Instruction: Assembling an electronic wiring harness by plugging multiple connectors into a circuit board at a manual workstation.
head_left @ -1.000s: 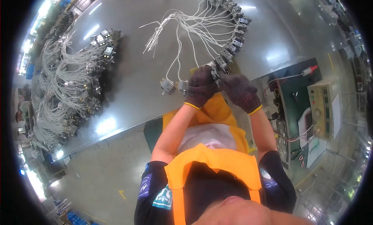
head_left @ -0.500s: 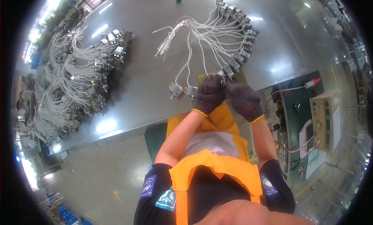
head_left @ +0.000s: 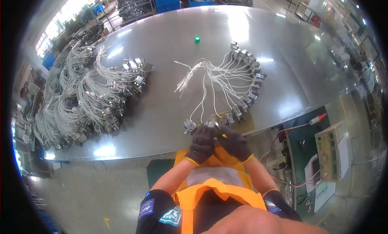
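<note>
My left hand (head_left: 202, 145), in a dark glove with a yellow cuff, is closed on a small metal housing (head_left: 211, 124) at the table's near edge. My right hand (head_left: 235, 145), gloved alike, has its fingers bent in beside that housing; what they pinch, if anything, is hidden. Just left of my left hand lies a metal housing with a white wire (head_left: 190, 127). Right of it, a curved row of similar housings (head_left: 255, 86) runs away from me, their white wires gathered into a bundle (head_left: 198, 68). A brownish-yellow plate (head_left: 248, 124) lies partly under the row's near end.
A big heap of wired housings (head_left: 76, 108) covers the metal table's (head_left: 161, 112) left side. A small green object (head_left: 197, 39) sits further back. At my right are a beige instrument with knobs (head_left: 328, 153), a red-tipped probe (head_left: 317, 119) and scissors (head_left: 308, 205). Blue bins (head_left: 166, 1) stand beyond.
The view has tilted up, so everything sits lower in it. Along the row, my hands have moved left to another housing. The one they were at now lies at the row's near end.
</note>
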A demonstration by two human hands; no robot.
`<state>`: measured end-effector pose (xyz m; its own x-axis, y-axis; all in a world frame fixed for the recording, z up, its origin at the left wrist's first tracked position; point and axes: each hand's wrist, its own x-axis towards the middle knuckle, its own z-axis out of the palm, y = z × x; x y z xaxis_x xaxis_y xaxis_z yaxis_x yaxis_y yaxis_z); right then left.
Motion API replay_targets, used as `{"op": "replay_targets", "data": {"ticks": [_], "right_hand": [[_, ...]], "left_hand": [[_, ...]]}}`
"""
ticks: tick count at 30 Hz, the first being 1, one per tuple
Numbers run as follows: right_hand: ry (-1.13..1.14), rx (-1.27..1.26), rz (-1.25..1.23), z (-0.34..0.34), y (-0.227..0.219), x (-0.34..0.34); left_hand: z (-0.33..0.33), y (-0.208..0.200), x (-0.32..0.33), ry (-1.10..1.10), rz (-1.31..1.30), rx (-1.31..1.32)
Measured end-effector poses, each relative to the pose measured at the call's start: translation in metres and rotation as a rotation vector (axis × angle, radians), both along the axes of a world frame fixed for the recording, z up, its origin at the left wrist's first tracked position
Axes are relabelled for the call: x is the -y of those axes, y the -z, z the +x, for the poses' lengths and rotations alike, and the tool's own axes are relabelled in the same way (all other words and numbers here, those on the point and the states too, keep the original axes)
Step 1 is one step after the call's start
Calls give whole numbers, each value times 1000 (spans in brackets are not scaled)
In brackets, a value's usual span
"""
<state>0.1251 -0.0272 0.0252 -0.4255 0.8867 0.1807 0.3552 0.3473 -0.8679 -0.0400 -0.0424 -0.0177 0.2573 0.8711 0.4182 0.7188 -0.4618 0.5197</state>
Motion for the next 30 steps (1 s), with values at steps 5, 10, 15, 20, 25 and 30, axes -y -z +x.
{"op": "replay_targets", "data": {"ticks": [5,10,15,20,25,30], "right_hand": [[57,175,-26,-27,47,-5],[164,-128,-676,-29,-2,-3],[201,-260,-572,-27,11,1],[185,-394,-664,-11,15,0],[139,-407,-522,24,26,-11],[287,-276,-395,50,17,-45]], "left_hand": [[-15,23,6,-18,8,14],[-12,24,17,-31,87,84],[-17,28,6,45,-40,115],[-29,6,0,118,0,113],[-45,-3,-14,229,-63,-248],[-68,-3,-24,353,26,-210]]}}
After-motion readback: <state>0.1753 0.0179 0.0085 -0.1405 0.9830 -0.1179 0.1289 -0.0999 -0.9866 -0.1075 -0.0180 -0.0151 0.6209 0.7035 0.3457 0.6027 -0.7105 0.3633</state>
